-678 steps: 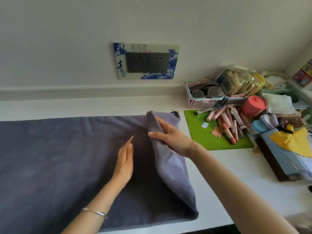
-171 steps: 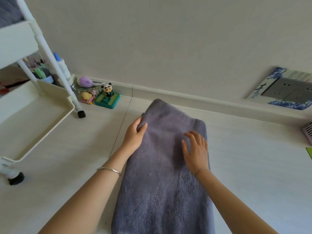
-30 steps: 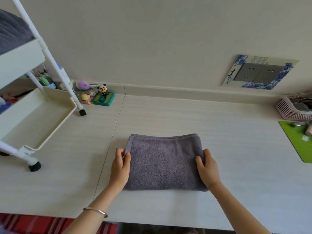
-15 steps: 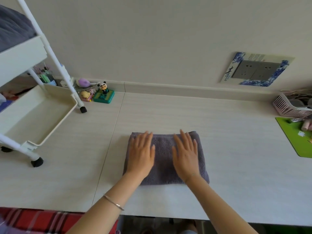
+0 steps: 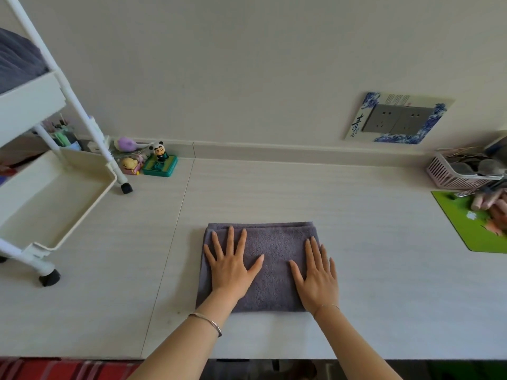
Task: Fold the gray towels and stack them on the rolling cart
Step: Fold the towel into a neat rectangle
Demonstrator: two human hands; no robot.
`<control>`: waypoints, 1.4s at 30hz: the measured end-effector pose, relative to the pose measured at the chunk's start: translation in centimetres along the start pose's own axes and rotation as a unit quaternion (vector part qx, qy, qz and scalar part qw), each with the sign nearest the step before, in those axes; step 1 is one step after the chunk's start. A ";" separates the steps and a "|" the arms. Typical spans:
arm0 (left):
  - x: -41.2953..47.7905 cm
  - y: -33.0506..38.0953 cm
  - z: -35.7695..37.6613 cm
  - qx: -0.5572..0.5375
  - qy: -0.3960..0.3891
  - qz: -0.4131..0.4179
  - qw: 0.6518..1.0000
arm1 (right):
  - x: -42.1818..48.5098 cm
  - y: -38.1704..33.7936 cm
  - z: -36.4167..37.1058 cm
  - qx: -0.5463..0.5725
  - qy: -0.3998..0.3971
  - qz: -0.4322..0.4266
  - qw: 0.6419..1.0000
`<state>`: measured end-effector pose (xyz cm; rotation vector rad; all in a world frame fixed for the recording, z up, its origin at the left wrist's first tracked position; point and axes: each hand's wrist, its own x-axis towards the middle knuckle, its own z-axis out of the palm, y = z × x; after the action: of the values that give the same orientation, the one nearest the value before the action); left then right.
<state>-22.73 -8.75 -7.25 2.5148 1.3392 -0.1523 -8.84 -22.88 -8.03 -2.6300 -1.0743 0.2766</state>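
A gray towel (image 5: 274,248), folded into a compact rectangle, lies on the white table near its front edge. My left hand (image 5: 229,266) presses flat on the towel's left half, fingers spread and straight. My right hand (image 5: 317,275) lies flat on its right half the same way. The white rolling cart (image 5: 82,204) stands at the left on the table. Its lower tray holds nothing that I can see. More gray towel (image 5: 16,61) lies on its upper shelf.
Small toy figures (image 5: 153,160) sit by the wall behind the cart's black caster (image 5: 126,188). A pink basket (image 5: 455,175) and a green mat (image 5: 474,229) with pink objects crowd the right edge. A wall socket plate (image 5: 397,119) hangs above.
Both hands have slid outward across the folded towel from its middle toward its left and right sides. The towel has stayed in place.
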 end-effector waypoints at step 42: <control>-7.7 -22.9 -21.4 -0.709 0.090 -0.124 0.689 | 11.9 -30.5 -10.3 0.406 -0.281 -0.201 0.846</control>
<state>-46.81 3.58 10.23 1.0053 1.0795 0.7962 -17.44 4.38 10.95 -1.5426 -1.2604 1.1606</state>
